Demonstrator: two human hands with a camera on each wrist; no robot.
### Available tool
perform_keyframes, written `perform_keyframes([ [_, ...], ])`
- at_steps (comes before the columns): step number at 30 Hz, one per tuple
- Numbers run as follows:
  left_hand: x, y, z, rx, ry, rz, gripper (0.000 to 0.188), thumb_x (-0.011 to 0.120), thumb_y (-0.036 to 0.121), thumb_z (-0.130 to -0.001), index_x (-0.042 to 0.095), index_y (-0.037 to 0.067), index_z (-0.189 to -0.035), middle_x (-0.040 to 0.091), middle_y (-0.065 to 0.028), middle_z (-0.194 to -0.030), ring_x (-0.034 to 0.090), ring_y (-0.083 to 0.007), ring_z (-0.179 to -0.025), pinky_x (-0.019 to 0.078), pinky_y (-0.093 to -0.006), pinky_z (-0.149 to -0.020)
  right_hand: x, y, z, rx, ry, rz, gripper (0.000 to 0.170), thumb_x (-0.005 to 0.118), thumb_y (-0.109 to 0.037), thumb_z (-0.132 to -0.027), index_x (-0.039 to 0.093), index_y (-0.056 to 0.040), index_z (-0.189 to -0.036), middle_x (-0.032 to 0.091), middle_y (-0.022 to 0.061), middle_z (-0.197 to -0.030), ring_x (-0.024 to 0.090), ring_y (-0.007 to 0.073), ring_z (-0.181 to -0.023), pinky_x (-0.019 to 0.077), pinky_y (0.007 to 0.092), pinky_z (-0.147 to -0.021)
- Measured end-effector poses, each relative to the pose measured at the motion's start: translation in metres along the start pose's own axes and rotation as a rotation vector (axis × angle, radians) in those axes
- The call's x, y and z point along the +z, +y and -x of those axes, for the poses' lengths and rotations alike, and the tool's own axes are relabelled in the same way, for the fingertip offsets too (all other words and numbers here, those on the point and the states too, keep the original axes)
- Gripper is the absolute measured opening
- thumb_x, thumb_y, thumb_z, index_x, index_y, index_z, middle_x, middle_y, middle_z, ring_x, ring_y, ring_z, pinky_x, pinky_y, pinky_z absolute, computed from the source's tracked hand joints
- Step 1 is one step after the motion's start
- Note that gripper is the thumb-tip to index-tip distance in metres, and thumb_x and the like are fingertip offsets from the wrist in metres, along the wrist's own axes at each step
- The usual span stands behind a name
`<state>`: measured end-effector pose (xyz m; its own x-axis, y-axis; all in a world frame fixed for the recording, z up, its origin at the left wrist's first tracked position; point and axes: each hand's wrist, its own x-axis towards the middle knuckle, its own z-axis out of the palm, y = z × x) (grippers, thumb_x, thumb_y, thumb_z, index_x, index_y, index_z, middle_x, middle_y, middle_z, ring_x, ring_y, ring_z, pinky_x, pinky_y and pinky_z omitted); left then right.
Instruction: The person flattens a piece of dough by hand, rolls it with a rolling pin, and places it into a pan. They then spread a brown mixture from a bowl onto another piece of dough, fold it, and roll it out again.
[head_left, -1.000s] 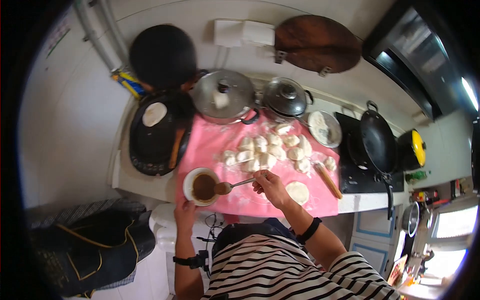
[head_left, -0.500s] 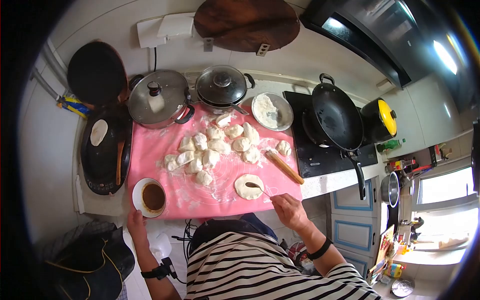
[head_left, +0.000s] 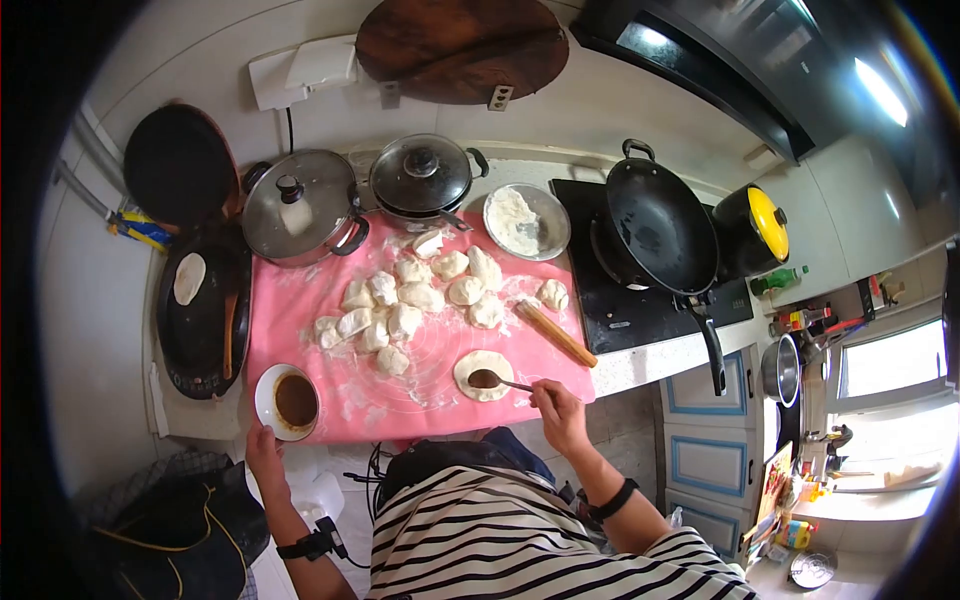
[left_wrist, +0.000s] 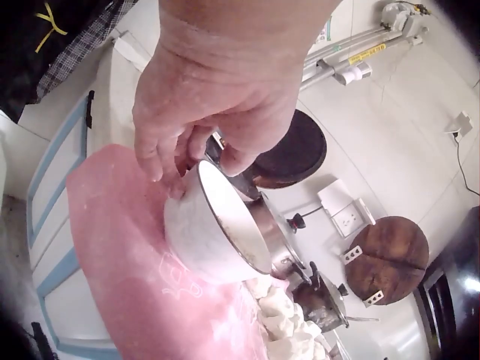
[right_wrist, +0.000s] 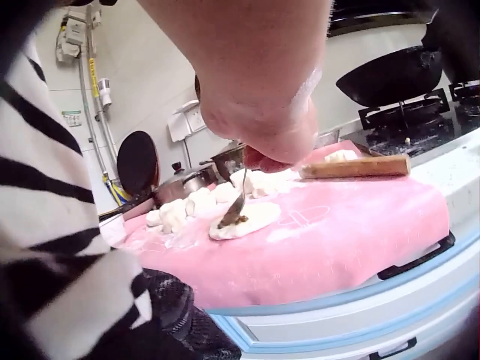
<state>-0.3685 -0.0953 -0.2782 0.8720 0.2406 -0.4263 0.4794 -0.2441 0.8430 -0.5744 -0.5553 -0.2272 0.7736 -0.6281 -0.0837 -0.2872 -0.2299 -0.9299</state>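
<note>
My left hand pinches the near edge of a white bowl of brown sauce, at the left front corner of the pink mat. In the head view the bowl stands slightly tilted. With my right hand I grip a metal spoon by its handle. The spoon's head rests on a flat round of dough, with brown sauce at its tip in the right wrist view. Several floury dough lumps lie behind it. A wooden rolling pin lies to the right of the round.
An open electric griddle with one flat round and a wooden spatula stands left. Two lidded pots and a metal bowl of flour line the back. Right, a wok sits on the black cooktop.
My right hand has carried the spoon from the sauce bowl rightward to the dough round, where it now presses lower. The left hand keeps hold of the bowl. The head view has shifted.
</note>
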Motion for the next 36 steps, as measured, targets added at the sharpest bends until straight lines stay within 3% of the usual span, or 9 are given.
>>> perform_keyframes([
  [6, -0.006, -0.009, -0.008, -0.006, -0.024, -0.025, 0.039, 0.057, 0.03, -0.099, 0.057, 0.011, -0.132, 0.063, 0.0004, -0.105, 0.06, -0.0112, -0.087, 0.0413, -0.0284, -0.072, -0.011, 0.048, -0.006, 0.32, 0.289, -0.326, 0.024, 0.059, -0.021, -0.101, 0.062, 0.0012, -0.109, 0.067, 0.0079, -0.083, 0.063, 0.0136, -0.071, 0.0515, 0.0262, -0.066],
  [10, -0.001, -0.007, -0.007, -0.038, 0.007, -0.023, 0.039, 0.057, 0.028, -0.099, 0.057, 0.009, -0.133, 0.063, 0.0001, -0.103, 0.06, -0.0113, -0.085, 0.0418, -0.0287, -0.072, -0.001, 0.052, 0.018, 0.411, 0.167, -0.382, 0.028, 0.06, -0.022, -0.101, 0.062, 0.0029, -0.112, 0.068, 0.0077, -0.084, 0.065, 0.0134, -0.074, 0.0515, 0.026, -0.067],
  [14, -0.005, -0.006, -0.011, -0.011, -0.052, -0.05, 0.041, 0.055, 0.028, -0.098, 0.056, 0.006, -0.133, 0.063, -0.001, -0.106, 0.059, -0.0128, -0.086, 0.0435, -0.0311, -0.076, 0.015, 0.043, -0.011, 0.292, 0.216, -0.364, 0.025, 0.058, -0.021, -0.102, 0.062, 0.0026, -0.108, 0.066, 0.0083, -0.082, 0.063, 0.0142, -0.07, 0.0495, 0.0269, -0.063],
  [19, -0.007, -0.004, -0.013, -0.038, -0.072, -0.072, 0.039, 0.055, 0.027, -0.099, 0.057, 0.008, -0.133, 0.063, 0.0003, -0.103, 0.058, -0.0109, -0.083, 0.0429, -0.0292, -0.073, -0.002, 0.054, 0.007, 0.427, 0.283, -0.435, 0.023, 0.059, -0.021, -0.101, 0.062, 0.0017, -0.106, 0.065, 0.0075, -0.081, 0.062, 0.0132, -0.069, 0.0487, 0.0258, -0.062],
  [22, -0.003, -0.002, -0.011, -0.028, -0.053, -0.077, 0.04, 0.054, 0.027, -0.099, 0.056, 0.009, -0.135, 0.063, 0.0004, -0.102, 0.058, -0.0107, -0.083, 0.0427, -0.0289, -0.073, 0.023, 0.052, 0.0, 0.342, 0.143, -0.383, 0.026, 0.061, -0.024, -0.101, 0.062, 0.0016, -0.107, 0.067, 0.0086, -0.083, 0.063, 0.0133, -0.071, 0.0502, 0.027, -0.065],
  [26, -0.006, 0.0, -0.011, -0.043, -0.055, -0.075, 0.042, 0.054, 0.027, -0.099, 0.055, 0.009, -0.137, 0.064, -0.0002, -0.104, 0.059, -0.0114, -0.085, 0.0428, -0.0289, -0.075, 0.009, 0.057, -0.025, 0.328, 0.31, -0.396, 0.027, 0.06, -0.023, -0.101, 0.062, 0.0024, -0.107, 0.066, 0.0076, -0.08, 0.061, 0.0134, -0.069, 0.0508, 0.0275, -0.065],
  [28, -0.006, -0.003, -0.013, -0.049, -0.068, -0.068, 0.043, 0.054, 0.028, -0.099, 0.055, 0.009, -0.138, 0.065, -0.0004, -0.106, 0.06, -0.0118, -0.086, 0.0428, -0.0291, -0.076, -0.011, 0.056, -0.012, 0.351, 0.232, -0.225, 0.028, 0.06, -0.023, -0.1, 0.063, 0.0037, -0.107, 0.069, 0.0091, -0.084, 0.064, 0.0141, -0.069, 0.0518, 0.0286, -0.064],
  [31, -0.005, -0.004, -0.007, -0.064, -0.062, -0.073, 0.043, 0.054, 0.028, -0.099, 0.055, 0.009, -0.138, 0.065, -0.0004, -0.107, 0.06, -0.012, -0.088, 0.0423, -0.0296, -0.076, 0.012, 0.047, 0.003, 0.383, 0.167, -0.296, 0.03, 0.06, -0.025, -0.101, 0.064, 0.0041, -0.107, 0.069, 0.0097, -0.083, 0.065, 0.0145, -0.07, 0.0527, 0.0284, -0.065],
  [36, -0.005, -0.005, -0.008, -0.082, -0.062, -0.058, 0.044, 0.054, 0.028, -0.099, 0.053, 0.01, -0.14, 0.065, -0.0002, -0.108, 0.062, -0.0122, -0.091, 0.0414, -0.0303, -0.077, 0.01, 0.044, -0.025, 0.339, 0.25, -0.292, 0.031, 0.059, -0.025, -0.101, 0.063, 0.0046, -0.107, 0.068, 0.0104, -0.082, 0.065, 0.0145, -0.071, 0.0527, 0.0273, -0.067],
])
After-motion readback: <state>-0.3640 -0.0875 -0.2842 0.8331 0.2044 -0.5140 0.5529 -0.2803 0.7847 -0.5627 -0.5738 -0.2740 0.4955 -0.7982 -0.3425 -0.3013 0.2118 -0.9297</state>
